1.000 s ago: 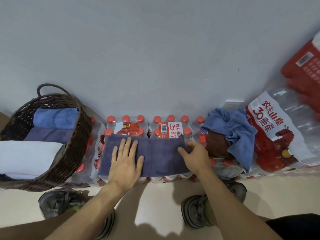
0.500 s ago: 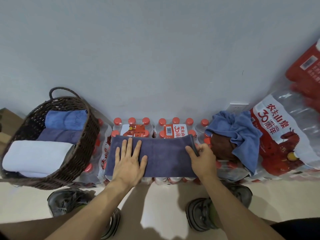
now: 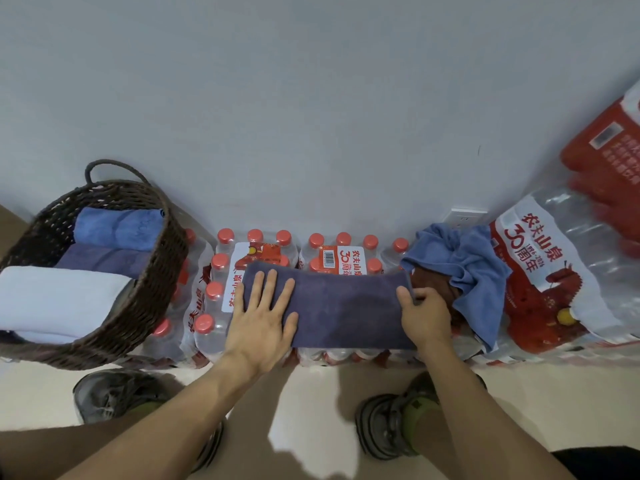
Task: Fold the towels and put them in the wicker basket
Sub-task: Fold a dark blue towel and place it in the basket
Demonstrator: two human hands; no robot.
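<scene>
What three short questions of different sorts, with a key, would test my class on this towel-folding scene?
1. True or false: the left hand lies flat with straight fingers on the dark purple towel.
2. How many folded towels lie in the wicker basket? A. one B. three C. five
3. Fill in: the right hand grips the purple towel's ____ end.

Key
1. True.
2. B: a blue towel, a purple one and a white towel.
3. Right, beside the unfolded blue towel and brown cloth on the bottle packs.
</scene>
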